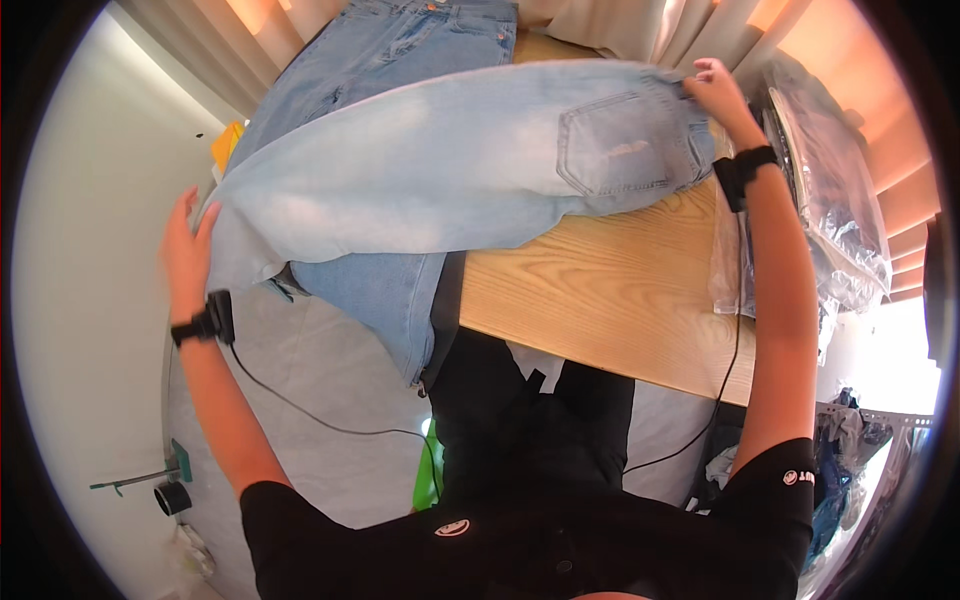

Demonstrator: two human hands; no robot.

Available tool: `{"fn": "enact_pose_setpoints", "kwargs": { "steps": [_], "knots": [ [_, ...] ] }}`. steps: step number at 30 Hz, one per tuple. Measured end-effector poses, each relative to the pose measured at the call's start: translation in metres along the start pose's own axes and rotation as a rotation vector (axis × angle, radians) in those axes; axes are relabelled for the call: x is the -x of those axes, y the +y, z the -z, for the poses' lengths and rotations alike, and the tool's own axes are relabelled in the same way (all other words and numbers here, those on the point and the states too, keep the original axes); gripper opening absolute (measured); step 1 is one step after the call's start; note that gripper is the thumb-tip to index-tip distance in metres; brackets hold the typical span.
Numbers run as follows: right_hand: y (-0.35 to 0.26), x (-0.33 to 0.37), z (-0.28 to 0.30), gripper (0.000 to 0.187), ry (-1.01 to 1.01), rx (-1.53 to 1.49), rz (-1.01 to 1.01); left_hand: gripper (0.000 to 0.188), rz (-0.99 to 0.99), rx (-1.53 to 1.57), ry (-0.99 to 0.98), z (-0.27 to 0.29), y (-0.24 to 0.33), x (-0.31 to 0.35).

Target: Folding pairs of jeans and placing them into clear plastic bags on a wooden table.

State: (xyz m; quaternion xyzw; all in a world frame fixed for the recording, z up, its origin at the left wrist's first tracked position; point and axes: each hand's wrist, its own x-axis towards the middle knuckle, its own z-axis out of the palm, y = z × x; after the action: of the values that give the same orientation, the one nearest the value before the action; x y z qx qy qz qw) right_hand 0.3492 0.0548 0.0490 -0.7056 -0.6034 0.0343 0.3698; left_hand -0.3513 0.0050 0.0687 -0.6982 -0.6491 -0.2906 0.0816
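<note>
A pair of light blue jeans (400,170), folded lengthwise with a back pocket facing up, stretches sideways over the table. My right hand (718,98) is closed on its waistband at the far right. At the leg end on the left, my left hand (188,245) has its fingers extended and apart, the thumb against the cloth's edge; whether cloth lies behind the fingers is hidden. Beneath lies a second, darker pair of blue jeans (400,45), waist at the far side, with a leg hanging off the table's near left edge.
The wooden table (610,270) shows grain near its front edge. Clear plastic bags with garments (830,200) stand at the right. Curtains (640,25) hang behind. Thin black cables (330,430) run from both wrist straps. A green item (428,470) is below, by my legs.
</note>
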Motion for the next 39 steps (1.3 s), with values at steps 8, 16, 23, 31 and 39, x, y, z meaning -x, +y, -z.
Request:
{"fn": "enact_pose_setpoints", "kwargs": {
  "steps": [8, 16, 23, 31, 39],
  "knots": [
    [0.012, 0.059, -0.034, 0.067, -0.326, -0.056, -0.448, 0.080, 0.934, 0.933, -0.462, -0.051, -0.077, 0.054],
    [-0.002, 0.068, -0.017, 0.053, -0.661, -0.408, -0.453, 0.062, 0.825, 1.267, -0.336, -0.055, -0.080, 0.083],
    [0.009, 0.051, -0.001, 0.041, -0.539, -0.436, -0.333, 0.042, 0.567, 1.363, -0.185, -0.036, -0.084, 0.046],
    [0.022, 0.023, 0.029, 0.036, -0.528, -0.381, -0.428, 0.038, 0.722, 1.168, -0.398, -0.018, -0.108, 0.008],
    [0.046, 0.080, -0.009, 0.038, -0.496, -0.315, -0.461, 0.044, 0.767, 0.865, -0.290, -0.059, -0.093, 0.039]
  ]
}}
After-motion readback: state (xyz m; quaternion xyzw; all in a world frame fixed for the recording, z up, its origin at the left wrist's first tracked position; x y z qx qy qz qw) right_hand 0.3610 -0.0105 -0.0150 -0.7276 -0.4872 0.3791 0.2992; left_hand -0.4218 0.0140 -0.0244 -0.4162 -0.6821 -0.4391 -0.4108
